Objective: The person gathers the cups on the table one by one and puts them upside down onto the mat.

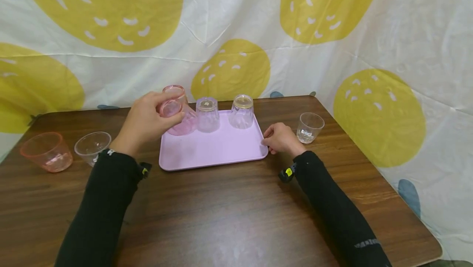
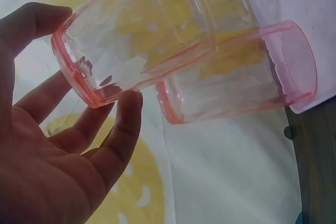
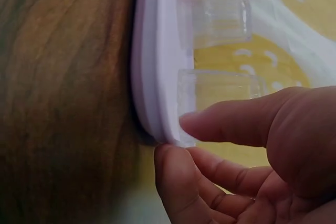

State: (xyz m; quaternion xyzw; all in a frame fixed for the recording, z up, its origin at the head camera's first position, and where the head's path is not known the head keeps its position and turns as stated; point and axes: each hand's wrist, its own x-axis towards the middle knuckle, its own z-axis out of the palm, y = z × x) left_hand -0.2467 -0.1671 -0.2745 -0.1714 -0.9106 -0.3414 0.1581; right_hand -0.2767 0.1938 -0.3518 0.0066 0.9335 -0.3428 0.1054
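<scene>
My left hand (image 1: pixel 144 120) grips a pink-tinted drinking glass (image 2: pixel 131 45) by its base, thumb on one side and fingertips on the other. This glass is tilted, mouth downward, over the left part of a lilac tray (image 1: pixel 214 152). Behind it, a second pink glass (image 1: pixel 175 89) stands upside down on the tray. Beside these, a pale purple glass (image 1: pixel 207 117) and a clear glass with a yellowish base (image 1: pixel 242 113) are also upside down. At the tray's right front corner, my right hand (image 1: pixel 282 137) pinches the rim between thumb and fingers.
A clear glass (image 1: pixel 309 128) stands upright to the right of the tray. On the left are an orange-pink glass (image 1: pixel 48 152) and a clear glass (image 1: pixel 92 148), mouths up. Behind the wooden table (image 1: pixel 218 209) hangs a patterned curtain (image 1: pixel 229 20).
</scene>
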